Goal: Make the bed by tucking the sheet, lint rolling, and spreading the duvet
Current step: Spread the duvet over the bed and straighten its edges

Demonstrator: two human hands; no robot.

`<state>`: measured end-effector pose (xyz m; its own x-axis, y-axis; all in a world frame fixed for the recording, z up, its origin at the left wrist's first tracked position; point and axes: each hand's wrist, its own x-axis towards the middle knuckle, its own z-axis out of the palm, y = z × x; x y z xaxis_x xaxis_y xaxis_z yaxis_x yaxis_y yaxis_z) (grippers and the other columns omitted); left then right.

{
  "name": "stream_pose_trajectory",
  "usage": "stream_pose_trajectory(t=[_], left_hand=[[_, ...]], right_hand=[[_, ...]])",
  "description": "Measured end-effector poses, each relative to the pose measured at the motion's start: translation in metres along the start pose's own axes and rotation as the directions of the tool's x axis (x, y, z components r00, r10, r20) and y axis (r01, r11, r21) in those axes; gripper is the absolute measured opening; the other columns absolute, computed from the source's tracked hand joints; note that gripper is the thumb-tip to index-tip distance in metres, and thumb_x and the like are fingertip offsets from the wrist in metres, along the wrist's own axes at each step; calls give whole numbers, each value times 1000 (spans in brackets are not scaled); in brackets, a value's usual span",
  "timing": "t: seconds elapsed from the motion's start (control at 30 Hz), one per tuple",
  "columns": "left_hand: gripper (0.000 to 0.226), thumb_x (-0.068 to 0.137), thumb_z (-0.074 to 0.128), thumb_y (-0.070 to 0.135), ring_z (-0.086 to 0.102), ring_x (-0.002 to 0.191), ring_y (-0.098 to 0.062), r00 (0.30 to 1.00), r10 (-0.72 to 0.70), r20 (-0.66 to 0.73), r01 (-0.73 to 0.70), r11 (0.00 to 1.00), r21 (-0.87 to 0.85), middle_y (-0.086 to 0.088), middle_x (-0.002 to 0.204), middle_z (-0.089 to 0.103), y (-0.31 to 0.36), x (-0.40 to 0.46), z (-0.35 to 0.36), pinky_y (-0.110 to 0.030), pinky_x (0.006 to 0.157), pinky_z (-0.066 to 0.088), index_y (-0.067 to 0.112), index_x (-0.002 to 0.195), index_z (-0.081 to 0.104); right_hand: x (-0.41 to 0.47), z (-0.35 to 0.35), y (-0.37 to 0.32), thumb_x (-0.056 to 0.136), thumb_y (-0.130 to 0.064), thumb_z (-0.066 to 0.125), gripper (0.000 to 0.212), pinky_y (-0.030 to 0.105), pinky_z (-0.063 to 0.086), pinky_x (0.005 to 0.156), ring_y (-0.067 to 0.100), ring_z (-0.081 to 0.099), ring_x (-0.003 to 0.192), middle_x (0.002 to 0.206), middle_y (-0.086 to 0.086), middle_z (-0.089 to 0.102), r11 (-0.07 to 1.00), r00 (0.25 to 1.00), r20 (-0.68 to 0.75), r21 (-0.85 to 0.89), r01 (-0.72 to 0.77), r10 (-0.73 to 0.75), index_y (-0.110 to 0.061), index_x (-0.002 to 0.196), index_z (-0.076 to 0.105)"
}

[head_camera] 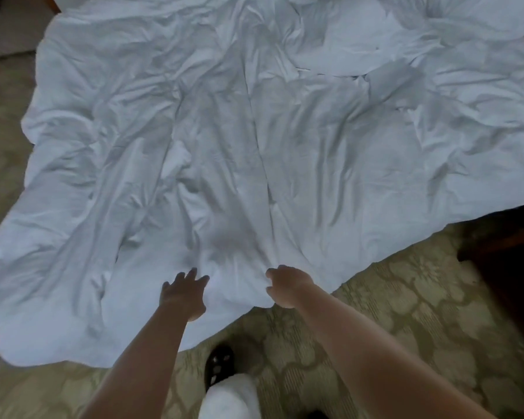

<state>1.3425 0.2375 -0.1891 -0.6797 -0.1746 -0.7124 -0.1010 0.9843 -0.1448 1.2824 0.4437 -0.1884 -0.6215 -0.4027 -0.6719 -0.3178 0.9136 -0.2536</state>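
Duvet lying crumpled, long creases running away from near edge. Left hand resting fingers-spread on edge; right hand pinching edge fold.

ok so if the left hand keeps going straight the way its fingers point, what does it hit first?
Most likely the rumpled white duvet. The left hand reaches forward with spread fingers over the cloth's near edge; whether it already touches is unclear. The right hand curls at that edge beside it.
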Motion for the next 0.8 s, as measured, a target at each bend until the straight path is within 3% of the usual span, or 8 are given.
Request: stream_pose_trajectory(t=[0.2, 0.33, 0.43, 0.53, 0.6, 0.67, 0.8], left_hand=[[86, 92, 55, 39, -3, 147, -27, 998, -42, -51, 39, 997, -61, 0, 159, -20, -47, 35, 7, -46, 113, 25, 31, 152, -7], [97, 89, 57, 47, 12, 146, -27, 987, -51, -155, 36, 995, -98, -7, 159, -12, -91, 65, 28, -37, 109, 35, 25, 151, -14], [78, 93, 51, 34, 41, 132, -23, 956, -6, -292, -32, 992, -125, -10, 153, 27, -113, 86, 36, -31, 100, 44, 17, 154, 5], [64, 90, 45, 15, 50, 126, -20, 963, 1, -270, -61, 975, -215, -2, 149, 40, -124, 104, 39, -29, 101, 43, 26, 150, 25], [60, 84, 48, 13, 53, 122, -21, 975, 8, -221, -63, 968, -243, 0, 138, 52, -129, 112, 38, -28, 97, 44, 30, 141, 42], [49, 79, 50, 13, 58, 115, -23, 980, 24, -196, -70, 970, -233, -1, 122, 62, -134, 117, 31, -27, 92, 47, 28, 125, 58], [33, 82, 52, 17, 58, 114, -21, 997, 42, -65, -51, 989, -142, -2, 120, 63, -154, 95, -5, -24, 87, 47, 19, 113, 62]], right_hand=[[42, 3, -50, 100, -29, 41, 49, 40, 42, 97, 29, 45, 122, 139, 10, 38, 999, 999, -36, 28, -21, 22, -12, 144, 30], [81, 6, -90, 96, -38, 49, 68, 41, 37, 101, 31, 41, 127, 147, 12, 28, 982, 978, -165, 162, -98, 125, -12, 149, 16], [107, 13, -114, 92, -49, 51, 81, 40, 35, 101, 31, 40, 127, 147, 12, 26, 934, 955, -154, 294, -202, 255, -12, 151, 10], [127, 18, -130, 96, -39, 48, 65, 38, 38, 95, 31, 45, 119, 136, 14, 37, 910, 913, -196, 293, -294, 358, -4, 144, 24], [134, 14, -137, 98, -15, 42, 42, 37, 39, 91, 31, 48, 115, 129, 16, 46, 940, 896, -295, 179, -291, 333, 0, 136, 35], [137, 11, -141, 93, 2, 36, 40, 38, 38, 92, 32, 47, 115, 127, 17, 49, 962, 897, -351, 132, -238, 270, 1, 133, 40], [130, 1, -164, 91, 1, 39, 40, 37, 34, 95, 30, 38, 122, 141, 13, 36, 990, 914, -385, -2, -139, 128, 0, 129, 49]])
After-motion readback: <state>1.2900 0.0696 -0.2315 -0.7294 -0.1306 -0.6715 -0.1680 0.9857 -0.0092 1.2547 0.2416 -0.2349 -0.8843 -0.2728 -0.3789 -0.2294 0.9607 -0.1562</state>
